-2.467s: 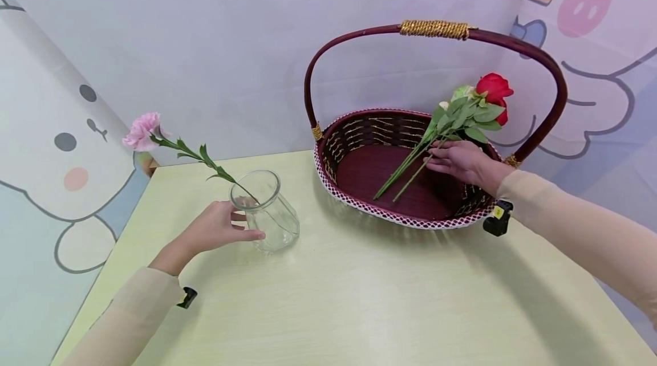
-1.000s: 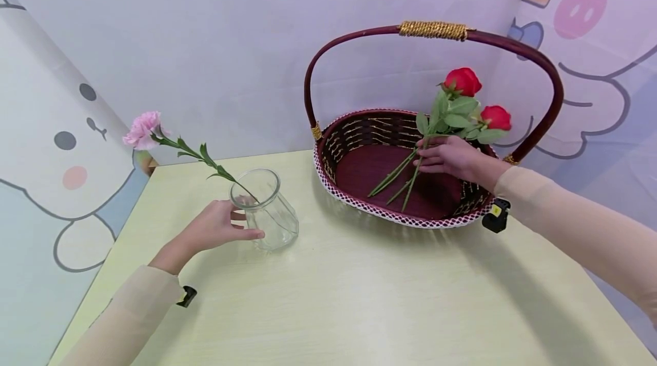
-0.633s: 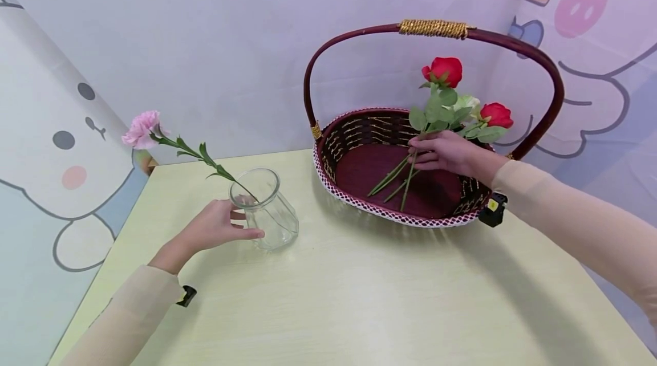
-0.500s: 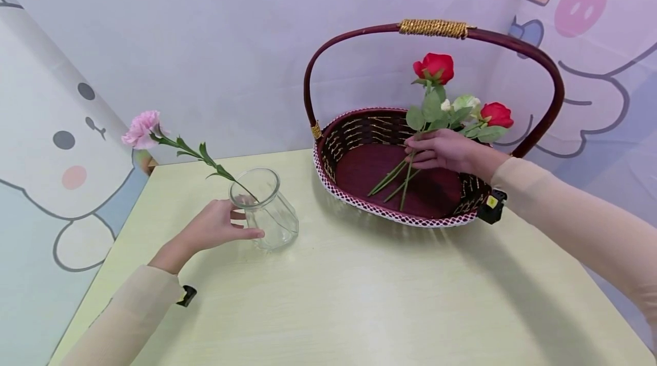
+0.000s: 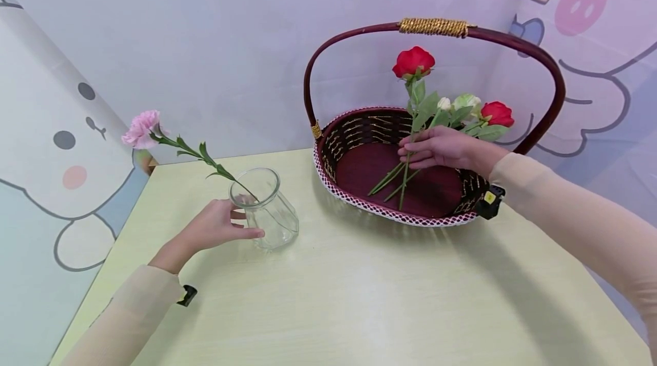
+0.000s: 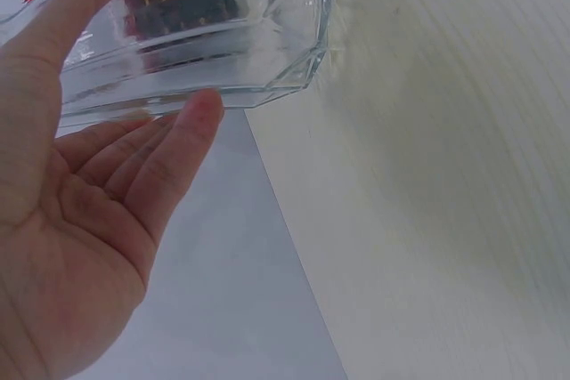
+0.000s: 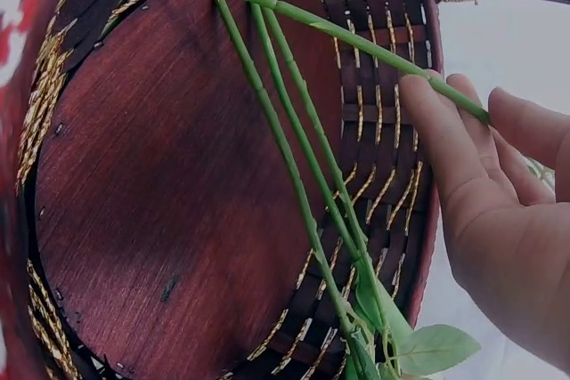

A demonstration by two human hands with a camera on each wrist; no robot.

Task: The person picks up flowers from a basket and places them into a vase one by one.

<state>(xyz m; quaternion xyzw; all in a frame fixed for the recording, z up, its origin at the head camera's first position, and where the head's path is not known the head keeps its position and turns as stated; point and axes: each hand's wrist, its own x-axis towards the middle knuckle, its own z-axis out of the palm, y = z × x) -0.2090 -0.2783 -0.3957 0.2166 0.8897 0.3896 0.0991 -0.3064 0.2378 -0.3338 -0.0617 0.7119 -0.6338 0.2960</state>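
Note:
My left hand (image 5: 218,228) holds a clear glass vase (image 5: 277,223) at its side, thumb in front and fingers behind. A pink carnation (image 5: 142,130) stands in the vase, leaning left over its rim. In the left wrist view, fingertips lie along the faceted glass (image 6: 276,51). Over the basket, my right hand (image 5: 443,148) pinches a red rose (image 5: 413,62) by its stem, bloom up. The right wrist view shows that green stem (image 7: 356,40) between thumb and fingers, its lower end over the basket.
A dark red wicker basket (image 5: 369,209) with a tall arched handle (image 5: 434,27) stands at the back right. In it lie another red rose (image 5: 497,114) and whitish-green flowers (image 5: 466,101), their stems (image 7: 307,220) across the floor. A pale yellow table (image 5: 328,309) meets printed curtains behind.
The right hand has separated one red rose from the bunch, raised its bloom and brought it left and upright. The other flowers stay in the basket. The left hand and vase keep their place.

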